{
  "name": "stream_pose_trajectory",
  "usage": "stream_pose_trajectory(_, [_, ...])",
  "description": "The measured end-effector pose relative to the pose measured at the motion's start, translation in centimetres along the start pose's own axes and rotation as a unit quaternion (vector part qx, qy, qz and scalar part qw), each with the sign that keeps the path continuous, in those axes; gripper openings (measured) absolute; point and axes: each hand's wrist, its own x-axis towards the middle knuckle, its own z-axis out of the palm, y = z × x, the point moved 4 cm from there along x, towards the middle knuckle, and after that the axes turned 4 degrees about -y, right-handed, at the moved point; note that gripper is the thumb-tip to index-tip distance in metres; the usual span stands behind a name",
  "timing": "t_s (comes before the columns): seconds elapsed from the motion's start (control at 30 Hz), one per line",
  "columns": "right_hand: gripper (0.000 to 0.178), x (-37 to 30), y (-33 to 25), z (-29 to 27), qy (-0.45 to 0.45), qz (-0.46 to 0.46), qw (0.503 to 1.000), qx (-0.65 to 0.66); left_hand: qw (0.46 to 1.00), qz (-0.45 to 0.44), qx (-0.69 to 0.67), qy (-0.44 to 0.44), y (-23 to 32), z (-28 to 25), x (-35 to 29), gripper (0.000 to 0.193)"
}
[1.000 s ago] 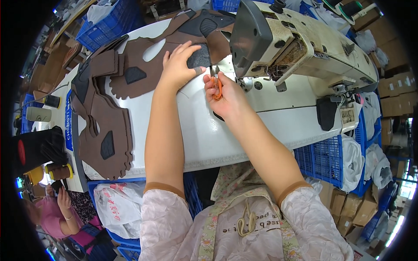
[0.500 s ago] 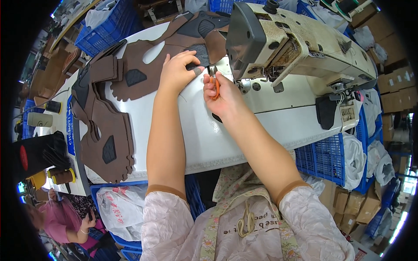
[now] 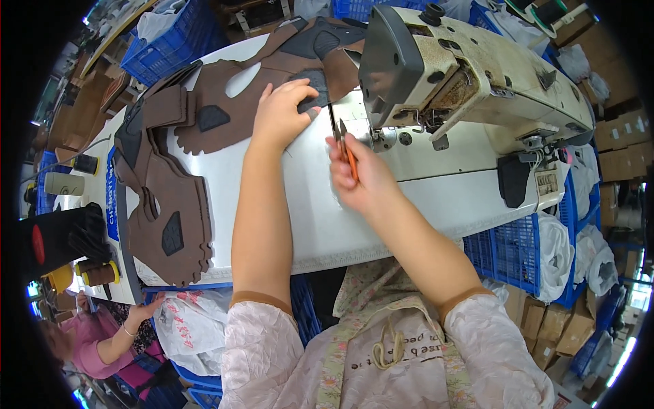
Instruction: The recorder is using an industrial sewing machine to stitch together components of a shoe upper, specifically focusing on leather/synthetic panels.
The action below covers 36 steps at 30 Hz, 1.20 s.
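My left hand [image 3: 283, 116] lies on a brown sheet piece with dark grey textured patches [image 3: 235, 102]. Its fingers and thumb are apart, around the edge of one dark patch [image 3: 313, 83], and a grey wrap covers a fingertip. My right hand [image 3: 361, 174] is closed round a pair of orange-handled thread snips [image 3: 349, 158], their dark blades pointing away from me, just short of the piece's near edge. To the right stands the head of a sewing machine [image 3: 436, 68]. Its metal bed plate [image 3: 351, 109] lies beside the brown material.
More brown pieces [image 3: 163, 211] are stacked at the table's left. Thread spools [image 3: 99, 274] stand at the left edge. Blue crates [image 3: 507, 249] with white bags flank the table. At lower left, another person [image 3: 102, 341] is nearby.
My right hand has drawn the snips back toward me and slightly right, away from the brown piece. My left hand stays nearly in place. The other person's arm has risen toward a white bag.
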Motion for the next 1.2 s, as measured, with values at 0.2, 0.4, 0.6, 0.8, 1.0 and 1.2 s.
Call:
stream_pose_trajectory(0.2, [0.04,-7.8,0.5,-1.8,-0.071,0.061,0.979,-0.182,0.998,0.036,0.04,0.033,1.3,0.8,0.7,0.052])
stream_pose_trajectory(0.4, [0.04,-11.8,0.7,-4.3,-0.095,0.081,0.973,-0.193,0.965,0.141,0.189,0.111,2.6,1.5,1.1,0.018])
stream_pose_trajectory(0.6, [0.038,-16.1,-0.6,-5.4,-0.146,0.072,0.946,-0.279,0.925,-0.068,0.069,0.368,3.2,-8.6,4.2,0.017])
stream_pose_trajectory(0.8, [0.039,-18.3,-0.9,-5.4,-0.209,0.12,0.915,-0.323,0.871,-0.111,-0.144,0.456,-0.4,-22.2,6.8,0.027])
stream_pose_trajectory(1.0, [0.039,-19.7,-1.6,-3.9,-0.269,0.101,0.888,-0.36,0.81,-0.044,-0.388,0.438,1.9,-30.0,1.9,0.026])
stream_pose_trajectory(1.2, [0.035,-20.9,-2.7,0.8,-0.295,0.084,0.863,-0.402,0.795,-0.042,-0.434,0.422,6.0,-31.1,-8.0,0.023])
